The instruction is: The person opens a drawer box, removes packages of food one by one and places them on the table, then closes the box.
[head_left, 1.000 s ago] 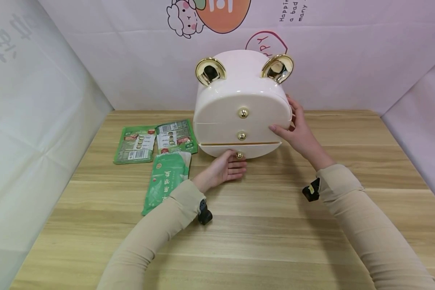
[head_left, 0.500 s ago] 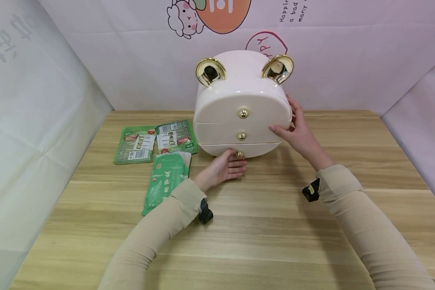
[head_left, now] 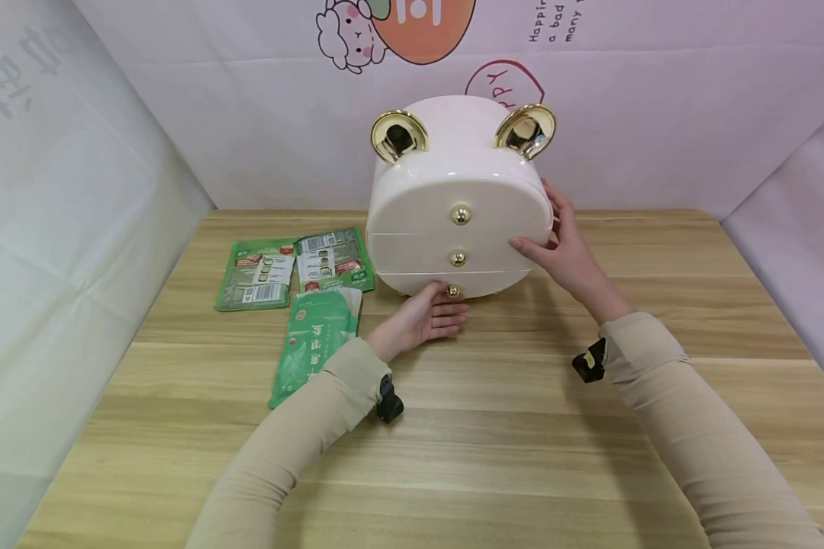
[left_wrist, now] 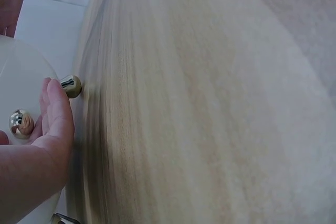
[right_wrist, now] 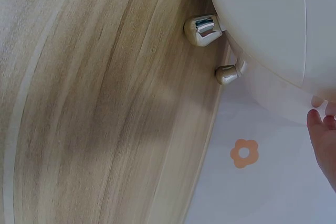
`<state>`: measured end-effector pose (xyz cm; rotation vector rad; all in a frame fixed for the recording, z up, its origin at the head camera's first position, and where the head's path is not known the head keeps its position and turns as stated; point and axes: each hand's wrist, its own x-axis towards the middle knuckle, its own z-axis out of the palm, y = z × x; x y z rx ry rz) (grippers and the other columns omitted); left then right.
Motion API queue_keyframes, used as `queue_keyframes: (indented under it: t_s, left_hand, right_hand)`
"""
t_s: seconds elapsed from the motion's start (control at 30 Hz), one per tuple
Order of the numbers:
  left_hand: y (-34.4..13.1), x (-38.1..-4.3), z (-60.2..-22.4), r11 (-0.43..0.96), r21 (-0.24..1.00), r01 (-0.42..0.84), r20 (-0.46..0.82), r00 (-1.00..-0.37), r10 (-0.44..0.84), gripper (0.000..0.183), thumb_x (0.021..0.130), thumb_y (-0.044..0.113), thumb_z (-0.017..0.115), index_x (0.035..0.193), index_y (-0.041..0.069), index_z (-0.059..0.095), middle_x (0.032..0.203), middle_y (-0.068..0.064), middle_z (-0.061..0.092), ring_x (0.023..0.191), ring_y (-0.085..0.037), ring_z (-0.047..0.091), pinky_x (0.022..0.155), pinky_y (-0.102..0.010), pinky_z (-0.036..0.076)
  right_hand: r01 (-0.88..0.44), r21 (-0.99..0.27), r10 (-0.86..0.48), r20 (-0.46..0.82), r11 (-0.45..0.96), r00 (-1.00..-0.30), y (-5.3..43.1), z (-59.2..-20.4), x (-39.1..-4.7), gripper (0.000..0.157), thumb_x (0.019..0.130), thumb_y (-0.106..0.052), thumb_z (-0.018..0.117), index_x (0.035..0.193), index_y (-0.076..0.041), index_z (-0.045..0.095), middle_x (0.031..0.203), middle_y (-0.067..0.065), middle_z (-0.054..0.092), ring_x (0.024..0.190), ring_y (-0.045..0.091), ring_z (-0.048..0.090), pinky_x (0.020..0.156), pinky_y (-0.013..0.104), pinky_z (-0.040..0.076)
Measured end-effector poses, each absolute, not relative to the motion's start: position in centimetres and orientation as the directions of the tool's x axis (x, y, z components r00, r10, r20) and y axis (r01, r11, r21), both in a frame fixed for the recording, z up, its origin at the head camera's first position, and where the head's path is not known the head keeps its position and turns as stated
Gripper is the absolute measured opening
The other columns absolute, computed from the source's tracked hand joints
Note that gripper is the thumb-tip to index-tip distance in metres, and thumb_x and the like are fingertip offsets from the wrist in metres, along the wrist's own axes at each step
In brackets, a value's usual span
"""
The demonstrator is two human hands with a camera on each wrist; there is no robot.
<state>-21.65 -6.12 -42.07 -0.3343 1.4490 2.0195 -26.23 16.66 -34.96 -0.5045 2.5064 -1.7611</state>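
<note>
A white, rounded drawer box with two gold ears stands against the back wall. Three drawers with gold knobs make up its front, all flush. At the bottom drawer, my left hand has its thumb against the front beside the lowest knob, its other fingers extended below. The left wrist view shows that hand's fingers near a gold foot. My right hand is spread on the box's right side, thumb on the front edge, fingers along the side, partly hidden.
Left of the box, two green-edged packets with barcode labels lie on the wooden table. A green pouch lies in front of them, partly behind the left sleeve. White printed cloth rises behind the table.
The bottom drawer has slid inward, and the gap above it has closed to a thin line. My left hand has stayed at its front; the right hand has not visibly moved.
</note>
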Motion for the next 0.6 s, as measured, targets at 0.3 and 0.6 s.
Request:
queue_keyframes:
  t_s: [0.3, 0.6]
  left_hand:
    - [-6.3, -21.0, -41.6, -0.168, 0.76, -0.628, -0.552, -0.761, 0.342, 0.05, 0.102, 0.034, 0.035, 0.14, 0.002, 0.043, 0.144, -0.019, 0.047, 0.103, -0.019, 0.056, 0.11, -0.04, 0.041]
    - [-6.3, -19.1, -39.7, 0.026, 0.795, -0.606, -0.563, -0.723, 0.4, 0.043, 0.102, 0.021, 0.037, 0.139, 0.0, 0.044, 0.142, -0.02, 0.049, 0.13, -0.034, 0.049, 0.11, -0.042, 0.042]
  right_hand:
    - [-0.224, -0.928, -0.273, 0.141, 0.299, -0.951, 16.6, -35.0, -26.3, 0.084, 0.089, -0.017, 0.066, 0.15, -0.033, 0.01, 0.159, -0.008, 0.011, 0.128, 0.017, 0.034, 0.099, 0.024, 0.046]
    - [-0.209, -0.923, -0.28, 0.118, 0.323, -0.953, 16.7, -34.6, -26.1, 0.085, 0.089, -0.018, 0.066, 0.151, -0.03, 0.008, 0.156, 0.004, 0.018, 0.125, 0.016, 0.035, 0.1, 0.03, 0.046]
